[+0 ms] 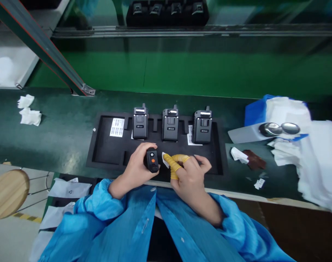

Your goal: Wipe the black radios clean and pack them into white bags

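Showing a dark green workbench (59, 145) viewed from above, with a person in a blue smock (127, 233) at its near edge. A large pile of white cloth (321, 163) lies at the far right of the bench, beside a blue container (253, 112) and two polished oval metal pieces (279, 128). Centred on the bench is a black foam tray (106, 145) with shaped recesses. Three black two-way radios (170, 125) stand upright in a row along its far side, each with a short stub on top and a small printed "Riton" mark. A printed label sheet (117, 127) lies in the tray to the left of the row. Over the tray's near edge, the left hand (137, 169) is closed around a small black handset (153, 162) with an orange button, which is held upright and off the tray. The right hand (189, 178) is narrowly pinched, with thumb and forefinger gripping a small white wipe (165, 159) just beside the handset; whether the two touch cannot be told. Yellow finger cots (175, 165) cover the pinching fingers. A folded white wipe (239, 155) rests on a brown cloth (253, 159) to the right of the tray, and two crumpled wipes (28, 111) lie to its left.
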`<state>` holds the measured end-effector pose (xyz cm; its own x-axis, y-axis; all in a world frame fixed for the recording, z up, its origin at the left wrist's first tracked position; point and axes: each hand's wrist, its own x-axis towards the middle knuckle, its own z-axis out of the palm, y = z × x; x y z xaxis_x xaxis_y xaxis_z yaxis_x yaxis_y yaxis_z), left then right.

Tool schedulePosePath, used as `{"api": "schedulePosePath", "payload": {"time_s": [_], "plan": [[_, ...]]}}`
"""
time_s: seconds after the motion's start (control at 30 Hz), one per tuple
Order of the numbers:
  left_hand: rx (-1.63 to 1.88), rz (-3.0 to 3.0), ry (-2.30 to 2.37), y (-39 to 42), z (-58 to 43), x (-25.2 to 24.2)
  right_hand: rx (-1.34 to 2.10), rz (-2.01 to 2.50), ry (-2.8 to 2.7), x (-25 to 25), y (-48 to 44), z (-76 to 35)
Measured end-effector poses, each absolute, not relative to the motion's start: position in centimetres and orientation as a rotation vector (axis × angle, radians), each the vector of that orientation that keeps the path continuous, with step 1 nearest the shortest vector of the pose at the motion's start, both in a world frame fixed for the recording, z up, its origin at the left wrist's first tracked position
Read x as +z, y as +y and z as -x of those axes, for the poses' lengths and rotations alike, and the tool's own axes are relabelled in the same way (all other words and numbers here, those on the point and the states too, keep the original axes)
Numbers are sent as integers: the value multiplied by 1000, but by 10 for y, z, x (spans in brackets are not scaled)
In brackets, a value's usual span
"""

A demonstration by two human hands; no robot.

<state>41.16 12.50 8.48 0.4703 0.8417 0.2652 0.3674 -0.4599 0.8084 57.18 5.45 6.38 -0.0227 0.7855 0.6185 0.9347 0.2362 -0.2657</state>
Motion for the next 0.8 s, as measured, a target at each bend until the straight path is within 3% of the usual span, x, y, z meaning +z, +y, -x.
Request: {"api": "schedulePosePath", "payload": {"time_s": [0.23,0.43,0.63,0.8], "plan": [[893,-2003,1153,127,-402,108,-273,1512,-1733,36,61,-583],[741,-2065,1861,186,-371,159,-343,1436,-1673,22,62,-586],[256,-2107,2232,248,-372,150,-354,1443,-1664,22,65,-587],[289,-2080,2157,229,-381,147,-343,1498,-1677,23,57,-585]]}}
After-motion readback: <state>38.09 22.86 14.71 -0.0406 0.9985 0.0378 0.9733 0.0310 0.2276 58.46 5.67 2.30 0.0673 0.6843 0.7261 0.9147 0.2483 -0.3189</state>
